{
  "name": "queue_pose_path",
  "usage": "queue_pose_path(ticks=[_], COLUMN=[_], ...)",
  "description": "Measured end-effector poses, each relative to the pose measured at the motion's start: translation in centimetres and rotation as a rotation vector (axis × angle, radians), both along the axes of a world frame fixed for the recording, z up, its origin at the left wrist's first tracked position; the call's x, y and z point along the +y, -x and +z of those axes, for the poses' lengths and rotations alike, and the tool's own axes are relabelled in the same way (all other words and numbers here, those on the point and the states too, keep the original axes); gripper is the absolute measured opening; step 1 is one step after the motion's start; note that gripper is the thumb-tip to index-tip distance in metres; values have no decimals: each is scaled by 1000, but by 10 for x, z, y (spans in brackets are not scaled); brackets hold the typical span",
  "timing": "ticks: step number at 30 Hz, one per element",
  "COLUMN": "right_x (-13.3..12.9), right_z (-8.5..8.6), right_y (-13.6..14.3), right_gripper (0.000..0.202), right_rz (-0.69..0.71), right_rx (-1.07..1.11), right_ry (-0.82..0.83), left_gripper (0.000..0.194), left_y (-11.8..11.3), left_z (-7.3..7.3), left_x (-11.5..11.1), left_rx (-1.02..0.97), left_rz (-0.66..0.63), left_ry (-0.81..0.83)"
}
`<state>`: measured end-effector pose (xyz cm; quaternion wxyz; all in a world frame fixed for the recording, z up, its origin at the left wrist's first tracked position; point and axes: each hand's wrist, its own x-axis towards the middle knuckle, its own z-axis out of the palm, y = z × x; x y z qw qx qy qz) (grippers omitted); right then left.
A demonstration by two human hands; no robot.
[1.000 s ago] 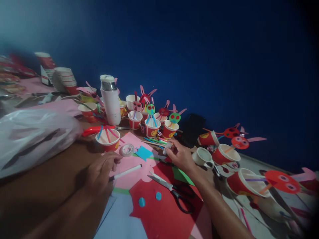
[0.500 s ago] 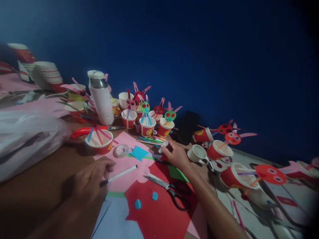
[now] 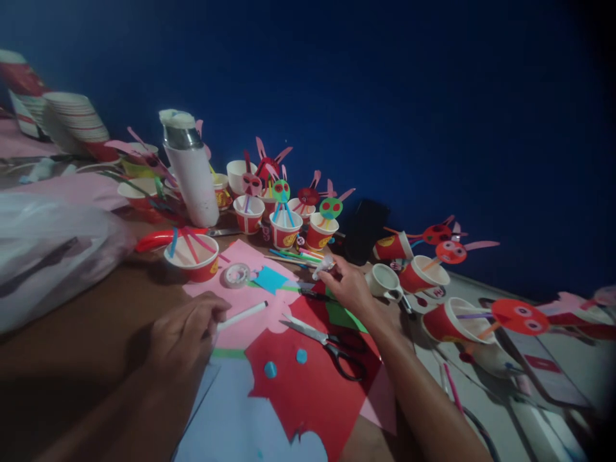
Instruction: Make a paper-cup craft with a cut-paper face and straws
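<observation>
My left hand rests low over the table with its fingers curled round the near end of a white marker pen. The pen's dark end is hidden under the hand. In the fingers of my right hand is a small whitish, partly see-through object; its exact kind is unclear. Below that hand, black-handled scissors lie partly spread on cut red paper. Two small blue paper circles sit on the red sheet. Beside a blue paper piece lies a tape roll.
Several red paper cups with paper animal faces stand along the back. A white flask, a plastic bag and stacked cups are on the left. A mug and a phone are on the right.
My left hand has shifted slightly right and now covers the pen's dark end. My right hand still holds the small whitish object. The whole view has tipped downward a little.
</observation>
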<state>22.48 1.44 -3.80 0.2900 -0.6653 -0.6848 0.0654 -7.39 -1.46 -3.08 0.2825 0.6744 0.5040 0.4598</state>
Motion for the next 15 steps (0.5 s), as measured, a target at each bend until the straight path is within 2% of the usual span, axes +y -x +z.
queue_pose_path(ticks=[3, 6, 8, 10, 13, 15], right_x=[-9, -27, -43, -59, -77, -83], right_z=[10, 28, 36, 35, 20, 10], right_y=[-3, 6, 19, 36, 58, 68], right_gripper=[41, 31, 20, 18, 20, 20], right_rz=[-56, -56, 76, 319, 577, 637], right_rx=[15, 3, -15, -80, -137, -160], right_ry=[-64, -141, -138, -115, -18, 83], left_gripper=[32, 32, 28, 21, 16, 17], left_y=[-4, -5, -1, 6, 18, 22], left_z=[3, 8, 12, 13, 10, 7], left_x=[0, -2, -6, -12, -21, -28], left_rx=[-39, -26, 41, 158, 285, 294], left_rz=[-28, -4, 24, 43, -23, -37], left_ry=[25, 8, 1, -10, -11, 0])
